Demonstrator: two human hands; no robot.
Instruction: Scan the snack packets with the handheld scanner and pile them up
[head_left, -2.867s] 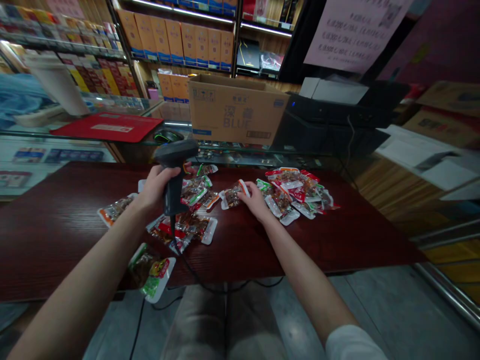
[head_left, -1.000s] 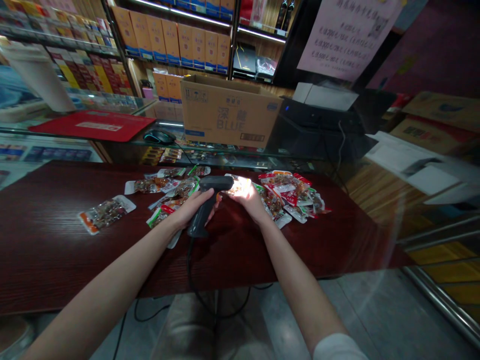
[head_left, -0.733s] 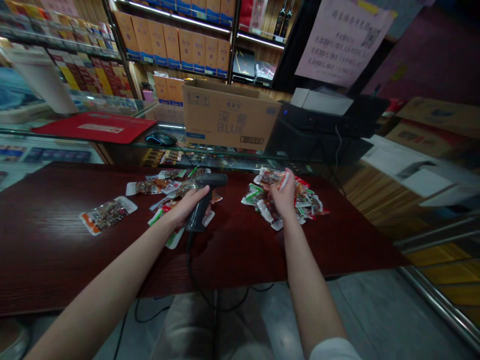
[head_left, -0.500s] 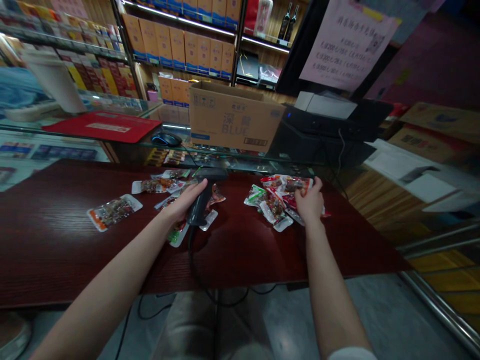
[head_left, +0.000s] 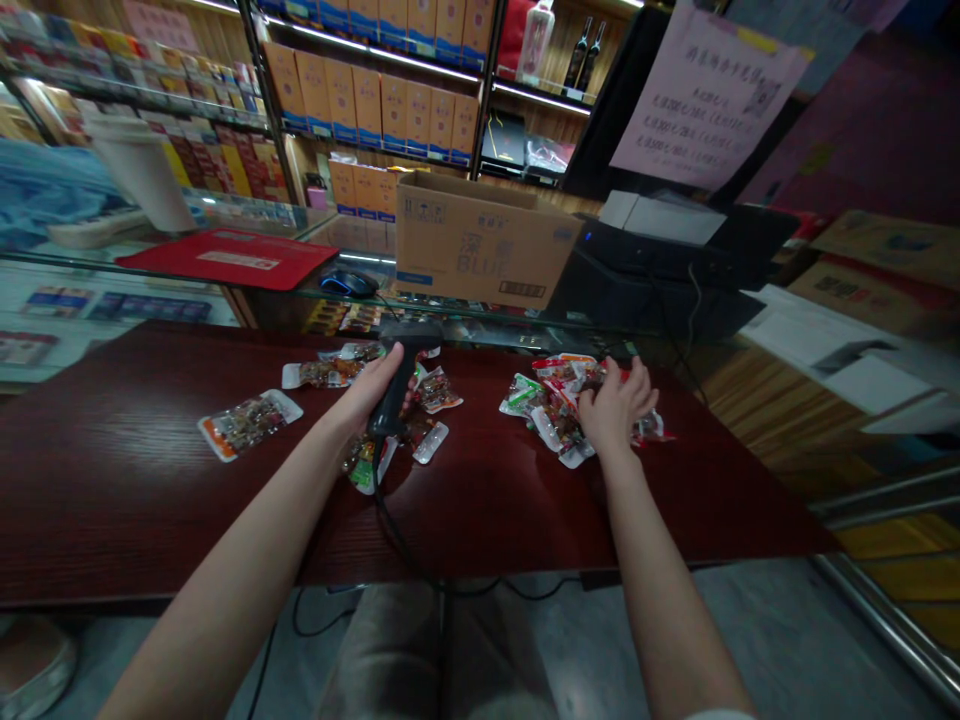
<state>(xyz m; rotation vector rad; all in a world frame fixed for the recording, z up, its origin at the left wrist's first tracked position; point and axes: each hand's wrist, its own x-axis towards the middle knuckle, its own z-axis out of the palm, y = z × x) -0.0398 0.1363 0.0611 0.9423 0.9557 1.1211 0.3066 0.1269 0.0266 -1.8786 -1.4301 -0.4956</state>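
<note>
My left hand [head_left: 369, 390] is wrapped round the handle of a black barcode scanner [head_left: 401, 370], whose head points away from me and whose cable runs off the table's near edge. Under and around it lie several clear snack packets [head_left: 334, 370]. My right hand [head_left: 616, 403] rests on a pile of red and green snack packets [head_left: 551, 395] at the right, its fingers curled into the pile; I cannot make out whether it grips one. A single packet [head_left: 247, 425] lies apart at the left.
The dark red wooden table [head_left: 120, 490] ends just in front of my knees. Behind it runs a glass counter with a cardboard box [head_left: 484, 240], a computer mouse [head_left: 347, 283], a red mat [head_left: 232, 258] and a black printer [head_left: 667, 255]. Stocked shelves fill the back.
My right hand carried the lit packet from under the scanner over to the right pile and now rests there. My left hand drew the scanner back over the left packets.
</note>
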